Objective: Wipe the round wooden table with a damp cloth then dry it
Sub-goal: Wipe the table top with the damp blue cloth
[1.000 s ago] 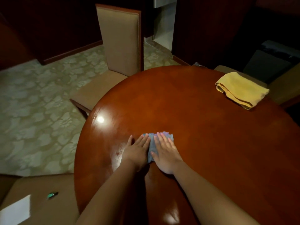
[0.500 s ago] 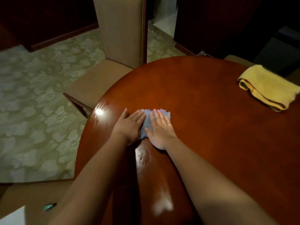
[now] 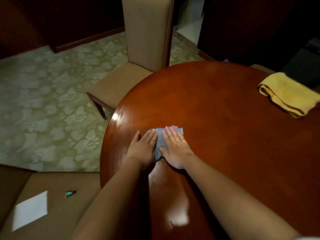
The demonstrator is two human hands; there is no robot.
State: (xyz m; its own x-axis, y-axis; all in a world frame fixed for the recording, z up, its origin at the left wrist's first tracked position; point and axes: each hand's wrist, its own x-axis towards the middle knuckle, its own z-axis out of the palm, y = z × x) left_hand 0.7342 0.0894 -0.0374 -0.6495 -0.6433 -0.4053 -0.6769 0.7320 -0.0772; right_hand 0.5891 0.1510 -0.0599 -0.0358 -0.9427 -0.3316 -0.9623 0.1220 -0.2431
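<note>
Fingers point(image 3: 170, 134) flat — both hands press blue cloth point(image 3: 160, 141) onto table point(image 3: 225, 135).

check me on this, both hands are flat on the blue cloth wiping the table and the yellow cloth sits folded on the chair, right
Not quite. The head view shows the yellow cloth folded on the table itself, near its far right edge, not on the chair. The rest holds: the left hand and right hand press flat on the blue cloth.

the round wooden table point(image 3: 225, 135) lay bare ahead and to the right of the hands, open to a sweep. the only obstacle on it was a folded yellow cloth point(image 3: 287, 96) at the far right edge; a chair point(image 3: 147, 49) stood close against the far left rim.
</note>
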